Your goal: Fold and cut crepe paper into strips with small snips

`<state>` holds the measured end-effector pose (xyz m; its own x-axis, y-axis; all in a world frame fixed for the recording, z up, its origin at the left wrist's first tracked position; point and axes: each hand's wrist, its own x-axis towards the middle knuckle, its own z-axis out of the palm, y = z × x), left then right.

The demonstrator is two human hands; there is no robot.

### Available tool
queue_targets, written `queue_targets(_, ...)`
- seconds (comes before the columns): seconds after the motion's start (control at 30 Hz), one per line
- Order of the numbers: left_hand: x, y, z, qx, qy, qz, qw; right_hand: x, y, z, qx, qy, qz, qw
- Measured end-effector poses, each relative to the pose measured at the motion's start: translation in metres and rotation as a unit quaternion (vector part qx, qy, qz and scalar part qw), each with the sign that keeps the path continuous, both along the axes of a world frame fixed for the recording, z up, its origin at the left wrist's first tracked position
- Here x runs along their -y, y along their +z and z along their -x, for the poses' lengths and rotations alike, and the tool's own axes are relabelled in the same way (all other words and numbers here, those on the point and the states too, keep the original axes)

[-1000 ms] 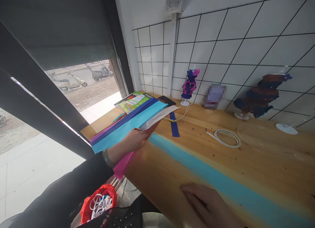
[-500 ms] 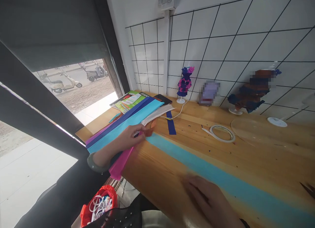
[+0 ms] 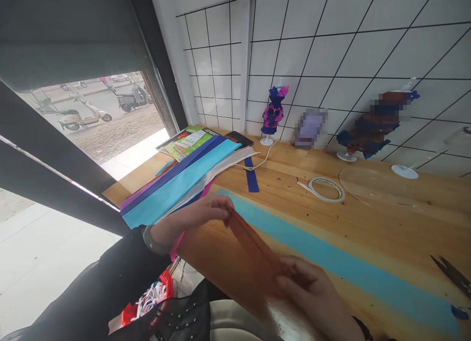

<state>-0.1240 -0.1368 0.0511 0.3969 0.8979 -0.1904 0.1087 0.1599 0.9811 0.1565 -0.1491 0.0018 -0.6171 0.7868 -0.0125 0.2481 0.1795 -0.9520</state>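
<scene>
A brown strip (image 3: 253, 240) is stretched between my two hands above the front of the wooden table. Its far end is pinched in my left hand (image 3: 209, 212), and my right hand (image 3: 312, 287) grips the nearer end. Beneath and beyond it, a long light-blue strip (image 3: 312, 248) lies flat across the table. Left of my left hand is a stack of coloured sheets, with a bright blue one (image 3: 180, 184) on top. Part of a pink sheet (image 3: 178, 245) shows behind my left wrist.
A tape roll (image 3: 327, 189), a dark blue piece (image 3: 251, 176) and scissors (image 3: 452, 273) lie on the wooden table (image 3: 375, 223). Two small dressed forms (image 3: 273, 113) (image 3: 371, 127) stand by the tiled wall. A red bin (image 3: 167, 284) of scraps is below the table edge.
My left hand has drawn the brown strip off the stack side toward the front. My right hand, empty-looking before, now grips its other end. The view has shifted slightly.
</scene>
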Motion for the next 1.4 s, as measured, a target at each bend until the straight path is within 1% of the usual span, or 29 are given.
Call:
queue_targets(0.07, -0.011, -0.014, 0.018, -0.067, 0.056, 0.003, 0.996, -0.008, 0.0, 0.002, 0.024, -0.084, 0.014, 0.996)
queue_targets(0.13, -0.017, -0.027, 0.032, -0.178, 0.108, 0.01, 0.978, -0.016, -0.003, 0.004, 0.055, -0.119, -0.002, 0.991)
queue_targets(0.17, -0.019, -0.033, 0.038, -0.236, 0.132, 0.013, 0.963, -0.019, -0.005, 0.005, 0.07, -0.118, -0.021, 0.99)
queue_targets(0.23, -0.02, -0.042, 0.044, -0.329, 0.169, 0.01, 0.929, -0.025, -0.01, 0.009, 0.094, -0.095, -0.089, 0.987)
queue_targets(0.3, -0.021, -0.047, 0.046, -0.387, 0.197, -0.003, 0.901, -0.03, -0.014, 0.013, 0.108, -0.071, -0.174, 0.976)
queue_targets(0.37, -0.023, -0.049, 0.046, -0.418, 0.214, -0.012, 0.883, -0.033, -0.018, 0.017, 0.129, -0.048, -0.225, 0.964)
queue_targets(0.5, -0.028, -0.05, 0.046, -0.44, 0.228, -0.003, 0.869, -0.037, -0.022, 0.023, 0.188, -0.035, -0.248, 0.95)
queue_targets(0.6, -0.031, -0.053, 0.048, -0.446, 0.23, -0.001, 0.865, -0.039, -0.023, 0.025, 0.205, -0.035, -0.258, 0.943)
queue_targets(0.73, -0.032, -0.055, 0.049, -0.443, 0.222, 0.003, 0.869, -0.039, -0.023, 0.026, 0.215, -0.028, -0.26, 0.941)
queue_targets(0.97, -0.029, -0.051, 0.048, -0.427, 0.219, 0.015, 0.877, -0.039, -0.023, 0.025, 0.226, -0.019, -0.251, 0.941)
queue_targets(1.23, -0.029, -0.054, 0.05, -0.406, 0.219, 0.036, 0.886, -0.038, -0.025, 0.025, 0.228, -0.024, -0.231, 0.946)
queue_targets(1.4, -0.028, -0.053, 0.05, -0.4, 0.218, 0.038, 0.889, -0.039, -0.024, 0.025, 0.227, -0.022, -0.223, 0.948)
